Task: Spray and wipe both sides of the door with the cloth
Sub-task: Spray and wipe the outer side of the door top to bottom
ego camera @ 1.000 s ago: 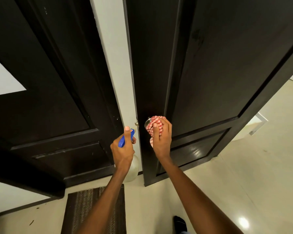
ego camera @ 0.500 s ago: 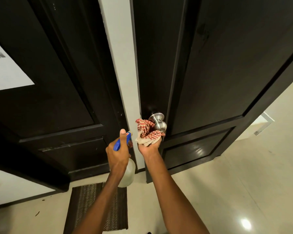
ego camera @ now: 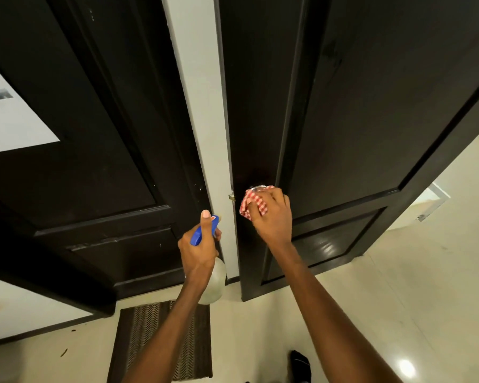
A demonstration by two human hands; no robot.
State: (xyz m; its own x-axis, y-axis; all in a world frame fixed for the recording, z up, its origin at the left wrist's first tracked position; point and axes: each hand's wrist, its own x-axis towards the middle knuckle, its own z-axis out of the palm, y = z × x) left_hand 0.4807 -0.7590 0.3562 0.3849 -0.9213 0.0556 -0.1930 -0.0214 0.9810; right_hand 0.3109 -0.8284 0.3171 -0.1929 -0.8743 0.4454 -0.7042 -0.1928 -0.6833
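A dark panelled door (ego camera: 357, 120) stands ajar on the right, its edge facing me. My right hand (ego camera: 273, 217) grips a red-and-white checked cloth (ego camera: 250, 204) wrapped over the metal door knob (ego camera: 256, 188), of which only the top rim shows. My left hand (ego camera: 198, 251) holds a spray bottle by its blue trigger head (ego camera: 202, 230), thumb up along the top. The clear bottle body (ego camera: 215, 283) hangs below the hand, left of the door's edge.
A second dark door (ego camera: 80, 134) fills the left, with a white wall strip (ego camera: 202, 106) between the two. A patterned mat (ego camera: 161, 341) lies on the pale tiled floor below. A dark foot (ego camera: 300, 364) shows near the bottom edge.
My right hand has come back up over the knob with the cloth, covering it again after the knob showed bare. My left hand and the bottle have stayed nearly still.
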